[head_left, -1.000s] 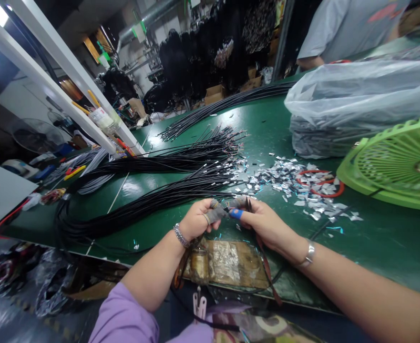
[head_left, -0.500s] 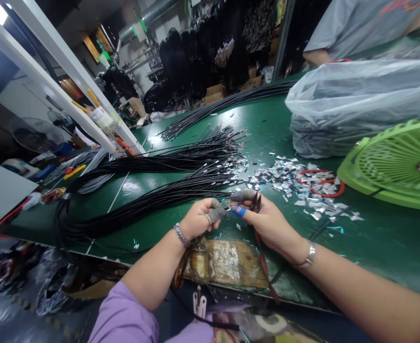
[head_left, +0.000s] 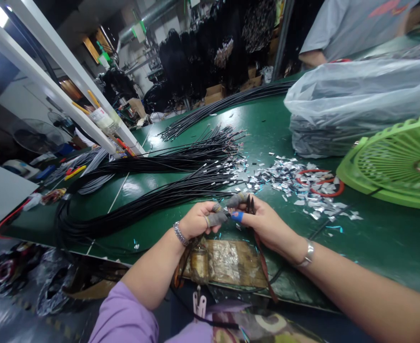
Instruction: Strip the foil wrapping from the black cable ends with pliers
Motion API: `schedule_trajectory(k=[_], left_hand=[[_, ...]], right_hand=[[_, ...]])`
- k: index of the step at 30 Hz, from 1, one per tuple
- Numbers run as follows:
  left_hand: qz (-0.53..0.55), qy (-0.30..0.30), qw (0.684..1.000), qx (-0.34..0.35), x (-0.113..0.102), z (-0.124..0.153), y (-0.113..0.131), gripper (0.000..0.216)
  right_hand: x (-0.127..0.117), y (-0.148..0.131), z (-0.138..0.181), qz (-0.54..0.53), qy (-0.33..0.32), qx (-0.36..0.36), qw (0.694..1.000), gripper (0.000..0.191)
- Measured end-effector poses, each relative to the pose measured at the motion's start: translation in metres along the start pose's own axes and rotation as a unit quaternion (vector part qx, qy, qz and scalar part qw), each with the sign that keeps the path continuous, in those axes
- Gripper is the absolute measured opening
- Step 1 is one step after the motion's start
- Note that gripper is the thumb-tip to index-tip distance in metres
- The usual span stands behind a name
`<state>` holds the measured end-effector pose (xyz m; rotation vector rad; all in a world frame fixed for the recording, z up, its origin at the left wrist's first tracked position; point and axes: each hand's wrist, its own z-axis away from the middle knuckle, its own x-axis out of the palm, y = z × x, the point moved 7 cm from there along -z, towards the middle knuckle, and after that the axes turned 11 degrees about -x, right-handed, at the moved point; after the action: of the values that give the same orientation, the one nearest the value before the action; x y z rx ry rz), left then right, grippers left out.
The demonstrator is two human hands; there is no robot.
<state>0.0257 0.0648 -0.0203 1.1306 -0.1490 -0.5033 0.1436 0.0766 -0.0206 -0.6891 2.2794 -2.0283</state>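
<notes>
My left hand (head_left: 199,219), with grey tape on thumb and finger, pinches a black cable close to its end. My right hand (head_left: 256,213), a blue wrap on its thumb and grey tape on its index finger, pinches the cable's stripped tip; the fine wires are mostly hidden by the fingers. Dark-bladed cutters (head_left: 250,205) with red-brown handles rest in the right palm, blades pointing up. Both hands meet above the front edge of the green table. Just beyond them lies a thick bundle of black cables (head_left: 148,202) with cut ends facing right.
Foil scraps (head_left: 277,176) and red rings (head_left: 333,188) lie right of the bundles. A green fan (head_left: 395,164) and a plastic-wrapped stack (head_left: 356,109) occupy the right side. A wooden block (head_left: 231,262) sits at the table's front edge. Another person (head_left: 353,28) is across the table.
Both hands stay together with fingertips drawn slightly closer. My right hand has turned a little, and the cutters in its palm have shifted slightly left.
</notes>
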Motion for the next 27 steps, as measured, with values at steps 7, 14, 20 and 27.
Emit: schedule_trajectory(k=[7,14,20,27], left_hand=[[-0.065,0.047,0.993,0.091,-0.012,0.003,0.008,0.047],[-0.224,0.110,0.952,0.177,-0.015,0.010,0.016,0.034],[-0.300,0.132,0.926,0.185,-0.013,0.011,0.015,0.034],[-0.317,0.140,0.920,0.184,-0.011,0.013,0.017,0.030]], right_hand=[[-0.005,0.000,-0.004,0.031,0.002,-0.009,0.999,0.027],[-0.006,0.004,0.000,0.028,-0.015,0.059,0.998,0.032],[0.000,0.004,0.002,0.028,-0.043,0.074,0.996,0.031],[0.001,0.014,0.005,-0.004,-0.061,0.109,0.992,0.034]])
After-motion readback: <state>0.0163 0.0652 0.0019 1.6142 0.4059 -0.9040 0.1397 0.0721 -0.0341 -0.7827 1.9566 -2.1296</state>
